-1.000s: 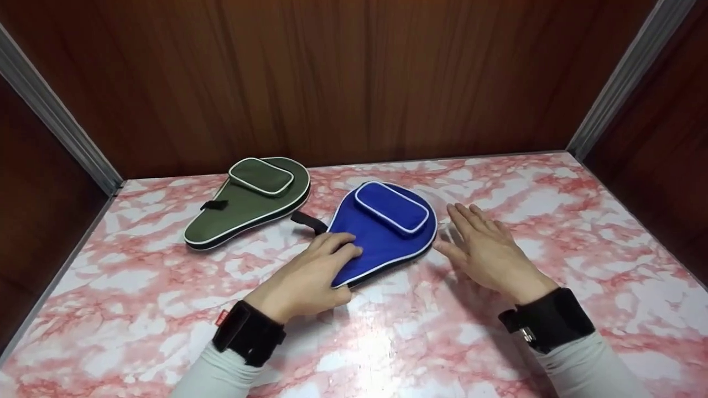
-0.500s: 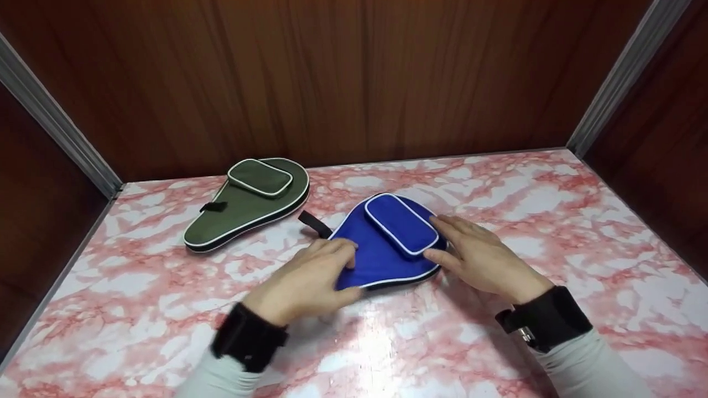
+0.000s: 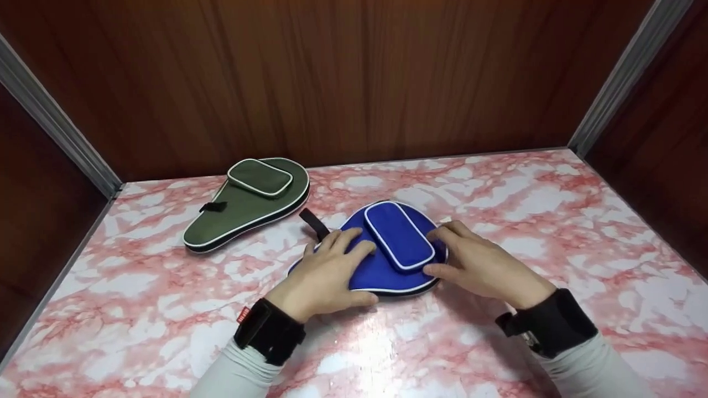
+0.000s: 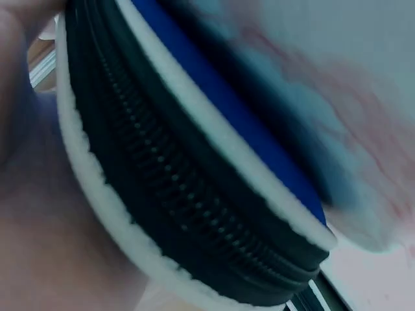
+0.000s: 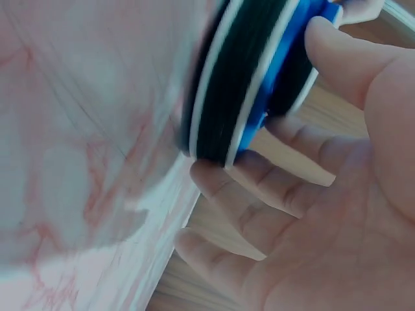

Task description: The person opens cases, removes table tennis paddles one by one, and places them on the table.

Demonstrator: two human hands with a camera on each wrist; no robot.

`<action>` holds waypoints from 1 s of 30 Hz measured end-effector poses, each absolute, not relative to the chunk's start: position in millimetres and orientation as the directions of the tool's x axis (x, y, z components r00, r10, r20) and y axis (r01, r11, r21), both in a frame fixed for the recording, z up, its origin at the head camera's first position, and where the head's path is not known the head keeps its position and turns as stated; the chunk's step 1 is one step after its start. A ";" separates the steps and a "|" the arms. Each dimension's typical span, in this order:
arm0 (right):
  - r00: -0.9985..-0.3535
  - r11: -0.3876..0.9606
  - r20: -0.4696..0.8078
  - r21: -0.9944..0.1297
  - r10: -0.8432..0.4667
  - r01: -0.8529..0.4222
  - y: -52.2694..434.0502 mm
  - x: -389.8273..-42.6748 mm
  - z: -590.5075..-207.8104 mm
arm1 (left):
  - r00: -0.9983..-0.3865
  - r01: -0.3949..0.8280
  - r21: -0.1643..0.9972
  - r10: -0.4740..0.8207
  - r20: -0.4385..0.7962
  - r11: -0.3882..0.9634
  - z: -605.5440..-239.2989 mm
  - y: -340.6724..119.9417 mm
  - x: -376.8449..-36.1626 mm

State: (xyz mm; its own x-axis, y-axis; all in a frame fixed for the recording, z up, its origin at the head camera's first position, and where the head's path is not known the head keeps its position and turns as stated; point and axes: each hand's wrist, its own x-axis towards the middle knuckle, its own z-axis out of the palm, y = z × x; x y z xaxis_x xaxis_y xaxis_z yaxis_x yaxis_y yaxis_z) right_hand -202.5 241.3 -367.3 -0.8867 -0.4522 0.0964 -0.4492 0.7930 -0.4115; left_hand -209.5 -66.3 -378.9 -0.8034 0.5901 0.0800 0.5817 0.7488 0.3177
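A blue table tennis paddle case (image 3: 376, 276) with white piping lies on the table, its raised pocket (image 3: 401, 235) facing up. My left hand (image 3: 326, 279) rests over the narrow handle end, fingers spread on top and thumb along the near edge. Much of that end is hidden under the palm. The case's black zipper edge (image 4: 162, 155) fills the left wrist view. At the round end, my right hand (image 3: 484, 262) touches the case's rim and the pocket's side with loosely bent fingers. Its thumb (image 5: 331, 52) lies against the pocket in the right wrist view.
A green paddle case (image 3: 232, 215) of the same shape lies farther back on the left. A black strap (image 3: 314, 224) sticks out beside my left hand. Brown wood panels (image 3: 354, 83) enclose the marbled table (image 3: 553, 221) at the back and sides.
The blue case has turned clockwise and shifted toward me. My right hand has come in from beside it to touch its round end. The left hand has moved farther over the handle end.
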 end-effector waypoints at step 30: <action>-0.876 0.752 0.121 -0.467 -0.467 -0.465 232.9 -209.6 -366.9 | -0.621 0.773 0.270 0.773 0.134 0.574 -380.3 -56.9 -203.0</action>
